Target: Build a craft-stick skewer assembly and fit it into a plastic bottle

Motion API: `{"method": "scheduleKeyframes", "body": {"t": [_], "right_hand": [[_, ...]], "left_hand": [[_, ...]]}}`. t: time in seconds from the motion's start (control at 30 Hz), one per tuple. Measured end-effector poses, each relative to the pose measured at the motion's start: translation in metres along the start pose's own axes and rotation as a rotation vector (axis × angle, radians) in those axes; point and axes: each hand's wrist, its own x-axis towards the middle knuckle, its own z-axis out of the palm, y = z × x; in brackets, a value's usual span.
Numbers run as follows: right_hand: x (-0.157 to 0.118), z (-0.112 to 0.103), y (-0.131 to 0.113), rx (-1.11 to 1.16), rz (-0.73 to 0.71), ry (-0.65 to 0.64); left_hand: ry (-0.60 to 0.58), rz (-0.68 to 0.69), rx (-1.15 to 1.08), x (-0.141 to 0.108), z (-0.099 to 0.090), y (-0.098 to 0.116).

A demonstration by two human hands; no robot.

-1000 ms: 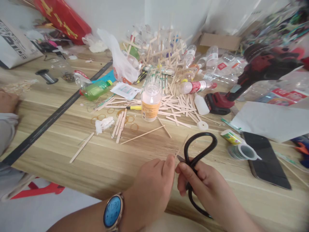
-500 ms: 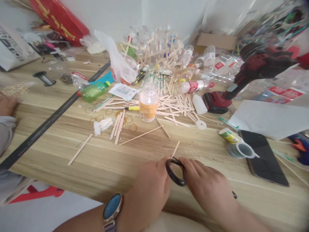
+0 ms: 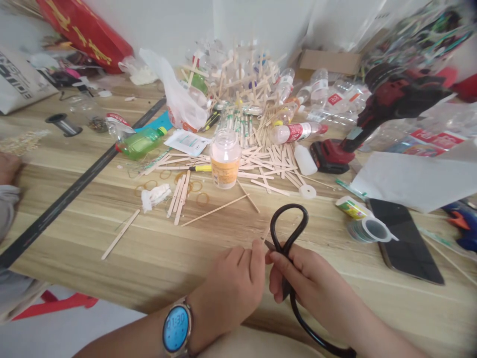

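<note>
My left hand, with a watch on its wrist, is closed around a thin wooden stick; only the stick's upper end shows. My right hand grips black-handled scissors near the pivot. One handle loop points up and away, the other hangs down toward the wrist. A blade tip reaches the stick beside my left fingers; whether it touches is unclear. Beyond my hands, a clear jar with an orange label stands upright near loose craft sticks.
A phone lies at the right beside a small cup. Behind are a red power tool, plastic bottles and a stick pile. Another person's hand rests at the far left edge.
My right hand has turned the scissors, so one loop now stands up and the other hangs below. Its fingers now wrap around the pivot area. The view has shifted slightly.
</note>
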Motion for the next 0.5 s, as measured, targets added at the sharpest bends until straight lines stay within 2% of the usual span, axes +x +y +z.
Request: {"method": "scheduleKeyframes", "body": {"t": [0.1,0.17,0.27,0.37,0.43,0.5], "right_hand": [[-0.001,0.006,0.014,-0.252,-0.147,0.176],[-0.001,0.009,0.024,-0.451,-0.255,0.284],[0.001,0.009,0.028,-0.511,-0.264,0.290],[0.001,0.001,0.014,-0.185,-0.111,0.091],[-0.001,-0.006,0.002,0.158,0.047,-0.071],[-0.003,-0.013,-0.007,0.456,0.202,-0.148]], "left_hand": [[-0.048,-0.103,-0.111,0.004,-0.002,0.001],[-0.182,-0.232,-0.220,0.008,-0.006,0.000],[-0.332,-0.378,-0.358,0.016,-0.015,-0.004],[-0.294,-0.412,-0.554,0.018,-0.024,-0.010],[-0.196,-0.409,-0.632,0.016,-0.026,-0.014],[-0.089,-0.419,-0.619,0.014,-0.025,-0.017]]}}
